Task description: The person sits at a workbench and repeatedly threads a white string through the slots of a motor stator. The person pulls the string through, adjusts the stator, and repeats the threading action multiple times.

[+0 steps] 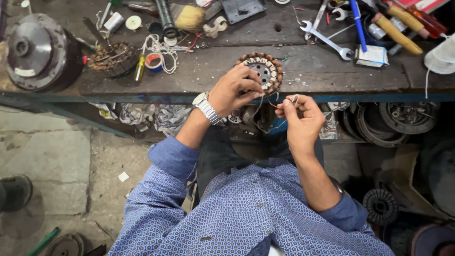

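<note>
The wound stator (263,72) lay at the near edge of the table (332,71). The left hand (235,90) rested against its near side, fingers curled onto the rim. Just right of the stator, the right hand (299,114) pinched a thin wire (293,99) between closed fingers. A spanner (327,40) lay beyond the stator.

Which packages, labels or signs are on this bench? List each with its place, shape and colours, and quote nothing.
Small box: right part of the bench, beside the spanner; flat, rectangular, white with blue.
Label: on the dark round motor housing at the far left; small pale rectangle.
Red and white sheet: top right corner; only an edge shows.
No screens are in view.
</note>
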